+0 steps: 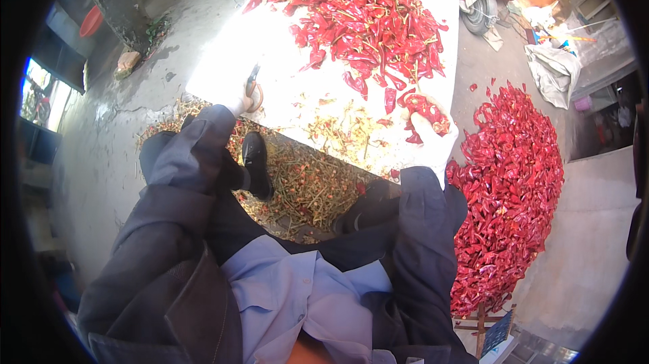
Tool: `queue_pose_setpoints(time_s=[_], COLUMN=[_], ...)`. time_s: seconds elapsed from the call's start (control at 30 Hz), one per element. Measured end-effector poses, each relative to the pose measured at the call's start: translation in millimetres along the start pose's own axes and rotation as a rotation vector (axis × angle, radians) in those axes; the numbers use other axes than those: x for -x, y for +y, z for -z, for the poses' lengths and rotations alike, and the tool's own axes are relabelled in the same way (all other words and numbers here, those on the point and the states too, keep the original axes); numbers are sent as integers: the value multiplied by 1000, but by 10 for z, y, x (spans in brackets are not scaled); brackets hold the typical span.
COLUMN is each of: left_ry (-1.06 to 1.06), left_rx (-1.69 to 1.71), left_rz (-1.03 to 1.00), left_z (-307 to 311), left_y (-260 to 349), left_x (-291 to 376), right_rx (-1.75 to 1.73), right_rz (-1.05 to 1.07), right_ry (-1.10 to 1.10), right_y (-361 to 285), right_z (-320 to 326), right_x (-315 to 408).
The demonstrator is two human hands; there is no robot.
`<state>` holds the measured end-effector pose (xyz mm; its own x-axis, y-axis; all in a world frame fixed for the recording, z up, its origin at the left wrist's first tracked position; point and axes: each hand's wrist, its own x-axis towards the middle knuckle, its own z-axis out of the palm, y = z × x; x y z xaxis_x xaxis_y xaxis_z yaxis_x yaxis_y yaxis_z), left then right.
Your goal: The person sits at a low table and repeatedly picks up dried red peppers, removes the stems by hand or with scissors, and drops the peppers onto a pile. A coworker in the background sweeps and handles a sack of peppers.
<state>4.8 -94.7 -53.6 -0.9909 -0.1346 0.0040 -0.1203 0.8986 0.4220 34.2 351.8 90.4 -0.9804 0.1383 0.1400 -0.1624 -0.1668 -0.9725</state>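
Observation:
My left hand (237, 104), washed out by bright light, grips a pair of scissors (254, 96) with brownish-orange handle loops, the blades pointing away from me over the white table top (228, 67). A bunch of red dried chili peppers (423, 106) is held in my right hand (435, 143), which looks pale and overexposed above the table's right side. Just beyond it spreads a heap of red chili peppers (362, 19) with their stalks on. Cut stalks and caps (337, 123) litter the near part of the table top.
More stalks (304, 179) cover the ground around my black shoe (257, 164). On the right, a large pile of red peppers (507, 202) lies on the floor. A tree trunk (114, 6) stands at far left. A pale sack (552, 72) and a wheel (479, 13) are at upper right.

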Motion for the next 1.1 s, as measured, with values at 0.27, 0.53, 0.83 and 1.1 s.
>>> queue_pose_setpoints(time_s=[0.27, 0.53, 0.83, 1.1], left_ry=[-38, -205, -428, 28], left_rx=[-32, 98, 694, 269], left_rz=[131, -49, -401, -884], left_z=[100, 392, 842, 689], left_y=[204, 834, 1945, 1948], left_x=[7, 204, 709, 679], right_rx=[-139, -179, 17, 160], right_rz=[-14, -52, -34, -2], right_ry=[-2, -12, -78, -172], right_y=[-65, -55, -46, 102], right_z=[70, 14, 32, 58], right_x=[8, -6, -4, -62])
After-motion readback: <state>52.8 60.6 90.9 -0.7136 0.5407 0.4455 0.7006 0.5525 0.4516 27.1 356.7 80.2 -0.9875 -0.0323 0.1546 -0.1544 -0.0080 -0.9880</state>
